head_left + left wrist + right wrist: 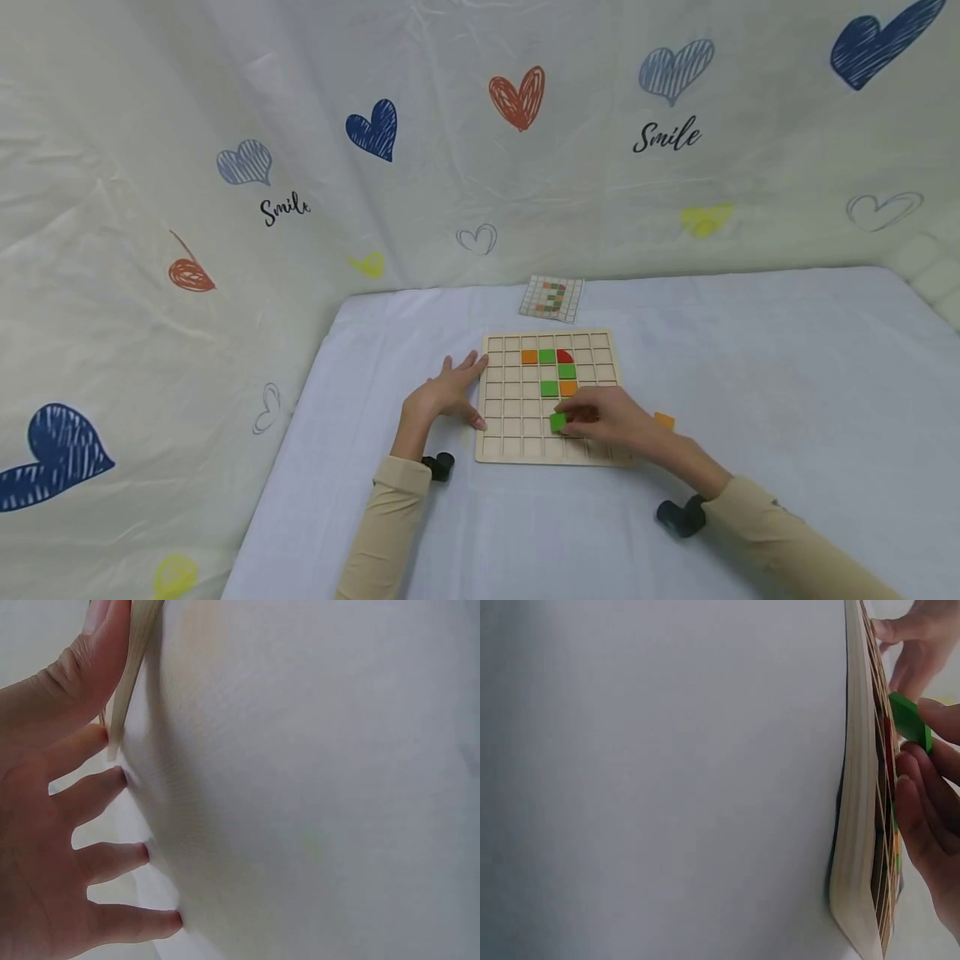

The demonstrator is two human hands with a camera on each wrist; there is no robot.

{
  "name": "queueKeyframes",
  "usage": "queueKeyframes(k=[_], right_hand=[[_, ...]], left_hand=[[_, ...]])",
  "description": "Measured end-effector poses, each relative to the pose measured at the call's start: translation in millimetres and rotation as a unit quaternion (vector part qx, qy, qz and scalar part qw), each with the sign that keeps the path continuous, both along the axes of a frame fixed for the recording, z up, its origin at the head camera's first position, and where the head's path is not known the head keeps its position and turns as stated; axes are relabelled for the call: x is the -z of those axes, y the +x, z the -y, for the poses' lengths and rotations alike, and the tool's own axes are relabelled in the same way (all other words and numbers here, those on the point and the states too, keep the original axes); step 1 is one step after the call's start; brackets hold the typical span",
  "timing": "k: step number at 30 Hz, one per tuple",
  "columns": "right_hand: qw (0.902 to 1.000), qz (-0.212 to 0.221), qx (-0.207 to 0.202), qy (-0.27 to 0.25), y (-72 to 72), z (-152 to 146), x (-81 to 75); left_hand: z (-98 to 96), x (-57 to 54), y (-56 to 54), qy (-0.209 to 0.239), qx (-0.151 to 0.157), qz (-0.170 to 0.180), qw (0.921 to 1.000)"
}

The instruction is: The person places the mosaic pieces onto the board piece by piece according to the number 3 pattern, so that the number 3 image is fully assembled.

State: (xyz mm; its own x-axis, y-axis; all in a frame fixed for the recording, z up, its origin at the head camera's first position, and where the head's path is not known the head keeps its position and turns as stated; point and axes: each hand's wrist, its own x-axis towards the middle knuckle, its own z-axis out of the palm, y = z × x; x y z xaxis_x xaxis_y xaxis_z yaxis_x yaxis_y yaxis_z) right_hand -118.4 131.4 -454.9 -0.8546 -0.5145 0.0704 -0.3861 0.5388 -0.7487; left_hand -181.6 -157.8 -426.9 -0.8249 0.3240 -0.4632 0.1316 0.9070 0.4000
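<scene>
A wooden grid board (510,450) lies on the white-covered table. Near its middle are orange and green square tiles and a red tile with one rounded corner (564,357). My right hand (607,414) pinches a green square tile (557,422) between thumb and fingers, over the board's lower middle cells; in the right wrist view this green tile (909,718) stands tilted at the board's surface. My left hand (446,393) is spread at the board's left edge. Its thumb (105,652) touches that edge, while several fingertips reach down to the cloth in the left wrist view.
A pattern card (551,298) showing a grid with coloured cells lies behind the board. An orange tile (663,421) sits right of the board, partly hidden by my right forearm. A white curtain (427,192) with printed hearts hangs along the table's back and left sides.
</scene>
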Motion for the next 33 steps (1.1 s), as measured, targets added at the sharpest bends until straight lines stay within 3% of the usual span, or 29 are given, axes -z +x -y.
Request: queueKeyframes(k=[5,16,24,29,33], right_hand=[[0.9999,0.005,0.003,0.010,-0.9,6.2,4.6],[0.9983,-0.044,-0.002,0.039,-2.5,11.8,9.1],[0.9967,-0.048,0.001,0.066,-1.9,14.8,7.4],[0.9970,-0.040,0.000,0.067,-1.6,14.7,5.3],[0.9971,-0.057,-0.003,0.050,-0.3,11.8,4.1]], left_hand=[[-0.1,-1.3,0.4,0.001,0.001,0.003,1.0000],[0.3,1.1,-1.1,-0.001,0.001,0.003,1.0000],[-0.4,0.9,-2.5,-0.002,0.000,0.003,1.0000],[0.1,0.0,-1.5,-0.001,0.001,0.005,1.0000],[0.0,0.1,-0.7,0.004,0.002,0.006,1.0000]])
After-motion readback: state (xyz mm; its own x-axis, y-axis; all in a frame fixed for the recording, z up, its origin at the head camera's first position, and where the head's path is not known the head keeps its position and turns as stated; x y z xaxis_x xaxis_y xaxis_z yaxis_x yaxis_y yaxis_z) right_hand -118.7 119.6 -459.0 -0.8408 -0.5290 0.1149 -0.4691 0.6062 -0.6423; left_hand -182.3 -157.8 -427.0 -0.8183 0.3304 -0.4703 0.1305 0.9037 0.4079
